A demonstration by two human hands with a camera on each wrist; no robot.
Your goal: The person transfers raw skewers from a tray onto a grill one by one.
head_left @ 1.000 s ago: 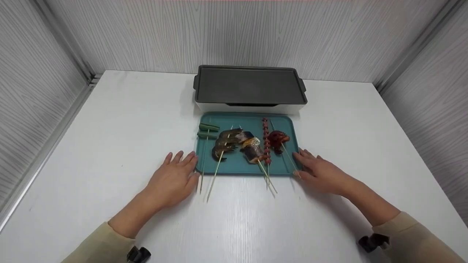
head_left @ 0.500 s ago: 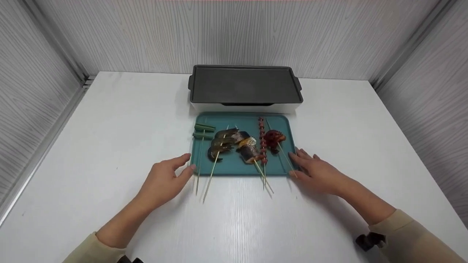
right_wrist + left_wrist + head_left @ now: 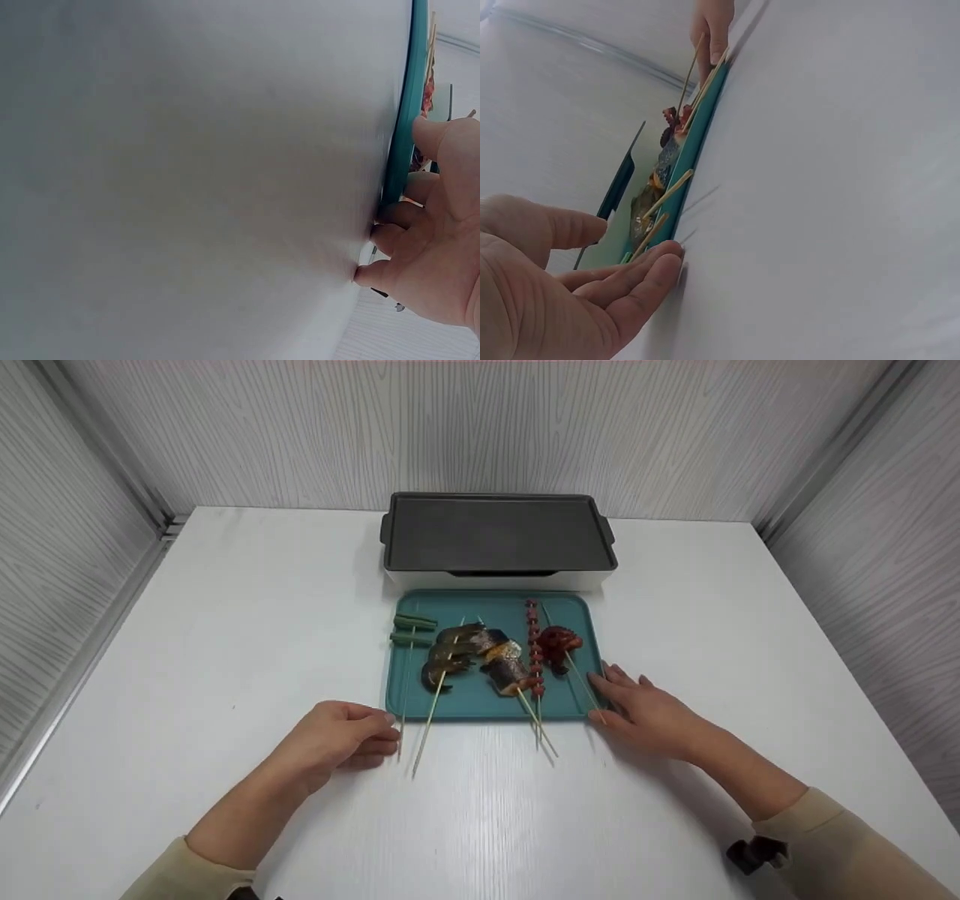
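On a teal tray (image 3: pixel 480 709) lie several skewers of food. From left to right they are a green vegetable skewer (image 3: pixel 412 622), a shrimp skewer (image 3: pixel 448 656), a dark-skinned fish skewer (image 3: pixel 506 671), a thin skewer of small red pieces (image 3: pixel 534 649) and a red octopus skewer (image 3: pixel 560 643). My left hand (image 3: pixel 337 735) is at the tray's near left corner, beside the handle end of the vegetable skewer. In the left wrist view its thumb (image 3: pixel 577 229) stands apart from the extended fingers (image 3: pixel 649 281). My right hand (image 3: pixel 649 716) rests against the tray's right edge, thumb at the near corner.
Directly behind the tray stands a griddle (image 3: pixel 499 532) with a dark flat plate on a white base. Several skewer handles overhang the tray's front edge. Wood-grained panels (image 3: pixel 480 427) enclose the white table (image 3: pixel 480 825) at the back and sides.
My left hand has come off the tray's left edge, turned on its side, and moved down toward the near left corner and the vegetable skewer's handle. The right hand stays at the tray.
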